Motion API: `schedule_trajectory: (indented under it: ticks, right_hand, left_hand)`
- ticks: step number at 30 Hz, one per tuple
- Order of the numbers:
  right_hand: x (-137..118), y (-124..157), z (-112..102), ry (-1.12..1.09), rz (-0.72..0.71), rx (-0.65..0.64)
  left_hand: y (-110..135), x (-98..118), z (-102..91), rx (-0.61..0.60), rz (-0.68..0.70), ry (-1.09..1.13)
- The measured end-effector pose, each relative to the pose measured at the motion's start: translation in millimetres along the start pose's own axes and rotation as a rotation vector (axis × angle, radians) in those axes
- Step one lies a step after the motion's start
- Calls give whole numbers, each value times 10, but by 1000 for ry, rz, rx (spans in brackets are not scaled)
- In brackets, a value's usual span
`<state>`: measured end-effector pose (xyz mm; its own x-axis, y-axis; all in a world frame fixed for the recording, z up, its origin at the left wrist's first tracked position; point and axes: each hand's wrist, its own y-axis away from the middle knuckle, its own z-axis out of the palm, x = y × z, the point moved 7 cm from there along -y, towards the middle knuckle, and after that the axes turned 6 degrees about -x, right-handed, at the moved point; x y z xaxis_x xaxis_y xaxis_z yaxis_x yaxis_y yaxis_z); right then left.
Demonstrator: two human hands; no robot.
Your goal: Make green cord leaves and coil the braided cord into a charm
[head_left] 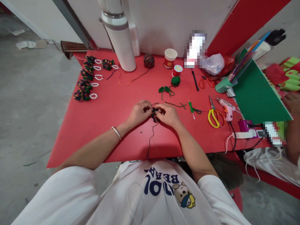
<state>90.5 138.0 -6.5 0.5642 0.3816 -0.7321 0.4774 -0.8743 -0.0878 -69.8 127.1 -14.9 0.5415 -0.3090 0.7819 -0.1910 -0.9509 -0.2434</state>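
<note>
My left hand (141,112) and my right hand (169,115) meet near the front middle of the red table, both closed on a small dark multicoloured yarn piece (154,115). Fingertips hide much of it. A dark yarn tail (150,140) trails from the piece toward the table's front edge, with a thin thread or needle beside it. Beyond my hands lie a green yarn bow (166,90) and a strand of green yarn (175,104). To the right rests a green-handled crochet hook (191,107).
Several finished yarn pieces with bead loops (87,73) line the left edge. At the back stand a white flask (120,40), a yarn ball (149,61) and a paper cup (170,58). Rightward are scissors (212,117), a pink glue gun (228,109), a green board (260,97) and another person's arm (295,131).
</note>
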Motion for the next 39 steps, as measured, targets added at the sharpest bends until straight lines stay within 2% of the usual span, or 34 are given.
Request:
schedule_trajectory:
  ticks: [6, 13, 20, 26, 31, 35, 39]
  right_hand:
    - [38, 9, -107, 9, 41, 33]
    - [-6, 18, -22, 93, 33, -34]
    - [74, -4, -151, 55, 67, 28]
    - [127, -22, -74, 3, 31, -84]
    - [74, -7, -85, -4, 15, -84]
    - [72, -4, -112, -28, 17, -73]
    - [122, 1, -134, -62, 14, -61]
  left_hand:
    - [0, -8, 3, -1, -11, 2]
    - [1, -24, 14, 1, -9, 13]
    - [-2, -29, 12, -21, -31, -3]
    - [2, -35, 7, -13, -12, 11]
    - [-1, -31, 9, -6, 1, 2]
    - [24, 27, -54, 44, 46, 5]
    - [113, 152, -113, 14, 200, -38]
